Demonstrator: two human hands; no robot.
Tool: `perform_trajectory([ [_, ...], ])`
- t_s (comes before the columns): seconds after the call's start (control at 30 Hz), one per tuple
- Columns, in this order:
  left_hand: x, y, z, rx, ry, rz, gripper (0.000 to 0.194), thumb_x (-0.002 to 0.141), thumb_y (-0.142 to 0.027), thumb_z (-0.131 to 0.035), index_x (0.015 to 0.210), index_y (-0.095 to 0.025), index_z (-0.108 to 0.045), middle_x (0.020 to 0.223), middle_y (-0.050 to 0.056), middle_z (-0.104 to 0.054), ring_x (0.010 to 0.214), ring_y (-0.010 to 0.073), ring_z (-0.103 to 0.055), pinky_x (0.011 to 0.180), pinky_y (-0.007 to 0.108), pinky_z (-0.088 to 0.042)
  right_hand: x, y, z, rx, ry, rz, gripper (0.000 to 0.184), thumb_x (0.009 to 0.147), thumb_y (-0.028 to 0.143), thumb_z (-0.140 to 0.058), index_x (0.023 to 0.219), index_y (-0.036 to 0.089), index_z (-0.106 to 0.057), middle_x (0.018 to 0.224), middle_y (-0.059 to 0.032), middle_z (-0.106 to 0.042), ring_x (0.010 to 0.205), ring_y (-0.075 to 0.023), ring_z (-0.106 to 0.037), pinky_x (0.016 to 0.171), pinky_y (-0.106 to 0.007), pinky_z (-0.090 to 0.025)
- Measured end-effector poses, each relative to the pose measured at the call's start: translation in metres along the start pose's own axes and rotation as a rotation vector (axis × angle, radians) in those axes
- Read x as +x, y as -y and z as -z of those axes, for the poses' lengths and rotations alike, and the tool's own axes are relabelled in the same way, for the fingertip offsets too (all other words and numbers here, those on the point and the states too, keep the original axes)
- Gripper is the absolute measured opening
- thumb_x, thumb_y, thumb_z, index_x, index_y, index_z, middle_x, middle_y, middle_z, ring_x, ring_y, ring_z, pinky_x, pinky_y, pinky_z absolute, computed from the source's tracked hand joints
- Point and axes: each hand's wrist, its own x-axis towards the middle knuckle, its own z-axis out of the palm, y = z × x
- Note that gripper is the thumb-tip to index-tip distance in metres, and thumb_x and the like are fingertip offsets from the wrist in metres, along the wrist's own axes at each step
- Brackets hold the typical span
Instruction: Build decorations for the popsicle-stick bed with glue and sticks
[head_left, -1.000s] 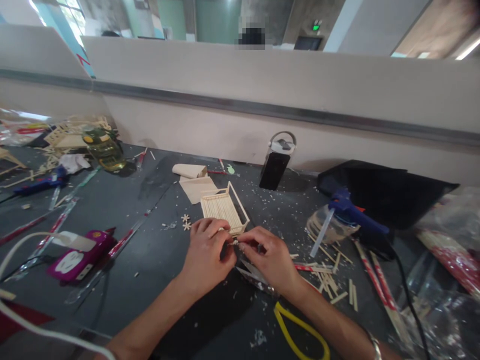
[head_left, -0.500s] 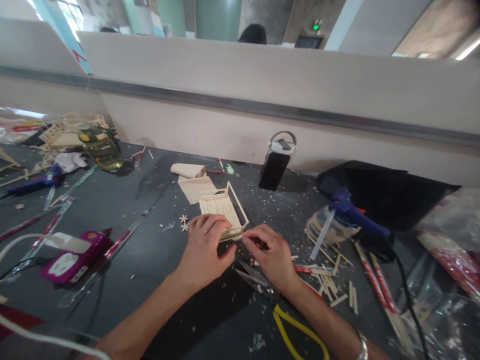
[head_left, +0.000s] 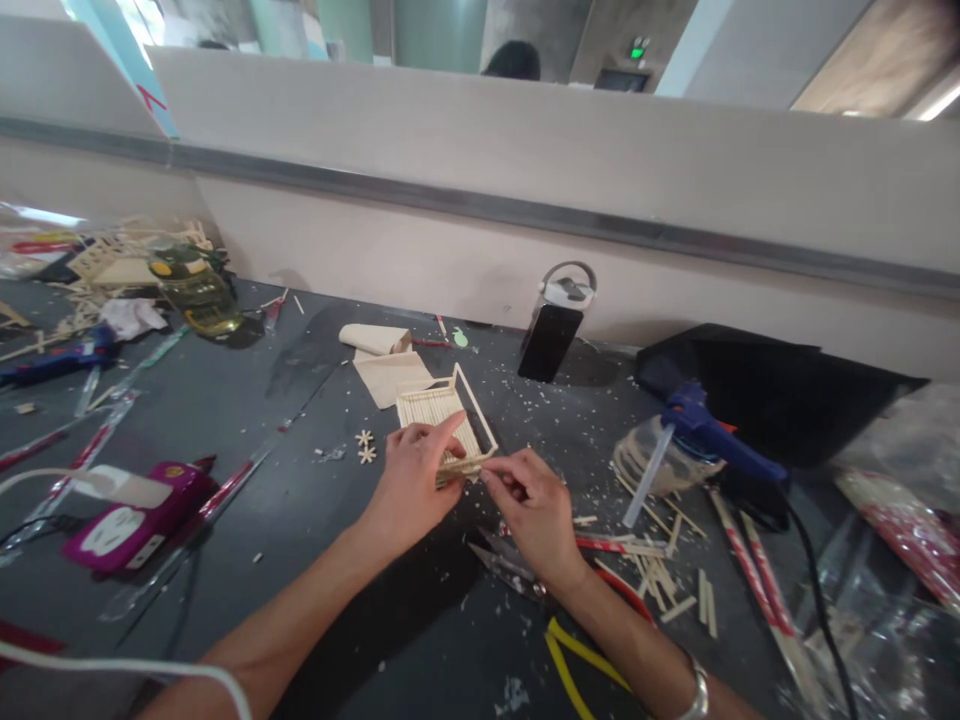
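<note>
A small frame of glued wooden sticks, with a slatted bed and raised rails, rests on the dark table in front of me. My left hand grips its near left edge, fingers over the rail and thumb raised across the slats. At the near right corner my right hand pinches with thumb and forefinger; whatever lies between those fingertips is too small to make out. Partly beneath my right wrist lie cutting pliers with yellow and red handles. Two little star-shaped wooden pieces lie left of the frame.
A blue glue gun leans on a clear round container at the right, its cable running down. Cut sticks lie nearby. A phone stands against a cup. Folded tan sheet, purple power strip and bottle are farther left.
My left thumb has lifted from below the near edge to above the slats. My right hand has shifted slightly left along the corner. The view has turned slightly.
</note>
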Motion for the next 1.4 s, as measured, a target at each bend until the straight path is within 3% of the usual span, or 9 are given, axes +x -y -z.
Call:
perform_trajectory([
  [0.47, 0.002, 0.002, -0.009, 0.012, -0.012, -0.011, 0.060, 0.074, -0.004, -0.061, 0.129, -0.024, -0.048, 0.088, 0.000, -0.073, 0.092, 0.0240, -0.058, 0.087, 0.044, -0.038, -0.002, -0.002, -0.004, -0.051, -0.002, 0.012, 0.012, 0.089, 0.018, -0.058, 0.084, 0.021, -0.069, 0.078, -0.0008, -0.061, 0.065, -0.0135, -0.058, 0.062, -0.024, -0.048],
  [1.4, 0.007, -0.002, -0.012, 0.130, 0.000, -0.036, 0.051, 0.074, -0.006, -0.059, 0.123, -0.019, -0.053, 0.084, 0.003, -0.073, 0.086, 0.0248, -0.061, 0.084, 0.044, -0.040, 0.000, -0.003, 0.001, -0.025, -0.041, -0.020, 0.010, 0.084, 0.018, -0.061, 0.076, 0.020, -0.067, 0.065, 0.0021, -0.058, 0.055, -0.0118, -0.053, 0.052, -0.023, -0.044],
])
